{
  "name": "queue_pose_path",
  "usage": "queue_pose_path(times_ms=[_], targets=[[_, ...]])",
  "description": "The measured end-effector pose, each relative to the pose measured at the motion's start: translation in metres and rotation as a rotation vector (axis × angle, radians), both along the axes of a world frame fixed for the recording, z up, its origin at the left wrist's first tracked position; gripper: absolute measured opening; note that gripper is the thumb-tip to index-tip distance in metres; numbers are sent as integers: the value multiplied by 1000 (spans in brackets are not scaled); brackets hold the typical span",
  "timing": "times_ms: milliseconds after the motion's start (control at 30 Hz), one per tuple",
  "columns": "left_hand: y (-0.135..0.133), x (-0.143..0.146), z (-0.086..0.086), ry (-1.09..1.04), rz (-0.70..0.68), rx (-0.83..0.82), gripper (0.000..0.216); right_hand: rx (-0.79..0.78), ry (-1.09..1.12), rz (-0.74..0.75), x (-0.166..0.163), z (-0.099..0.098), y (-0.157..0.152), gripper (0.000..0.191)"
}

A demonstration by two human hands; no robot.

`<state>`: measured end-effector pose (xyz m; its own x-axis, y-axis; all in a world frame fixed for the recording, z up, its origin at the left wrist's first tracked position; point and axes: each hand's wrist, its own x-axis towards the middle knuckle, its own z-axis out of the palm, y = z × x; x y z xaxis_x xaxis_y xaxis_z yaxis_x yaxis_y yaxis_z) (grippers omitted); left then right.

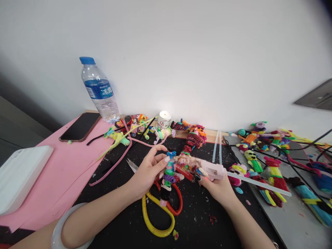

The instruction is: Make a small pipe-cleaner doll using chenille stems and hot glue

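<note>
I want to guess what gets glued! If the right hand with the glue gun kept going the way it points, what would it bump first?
Probably the pipe-cleaner doll that the left hand holds; the glue gun in the right hand points left at it.

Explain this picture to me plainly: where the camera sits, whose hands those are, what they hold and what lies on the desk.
The one picture comes from a camera worn on a person's head, looking down at their own bare hands. The left hand holds a small pipe-cleaner figure at the fingertips. The right hand grips a pale pink glue gun, its nozzle at the figure. Under them lies a black mat with red and yellow scissors. Further off: a water bottle, a phone on pink paper, a lit candle and more pipe-cleaner figures.
</note>
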<state>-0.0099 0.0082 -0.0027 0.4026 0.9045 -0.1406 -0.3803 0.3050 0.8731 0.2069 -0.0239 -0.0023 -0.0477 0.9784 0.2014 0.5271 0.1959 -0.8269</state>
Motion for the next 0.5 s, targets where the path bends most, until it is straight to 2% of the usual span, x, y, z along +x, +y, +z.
queue_pose_path(times_ms=[200, 400, 500], targets=[[0, 1, 1, 12, 18, 8, 26, -24, -55, -112, 4, -10, -3, 38], [-1, 2, 2, 49, 53, 41, 29, 51, -165, 44, -1, 2, -3, 17], [-1, 2, 1, 45, 69, 57, 27, 111, -218, 45, -4, 8, -3, 14]])
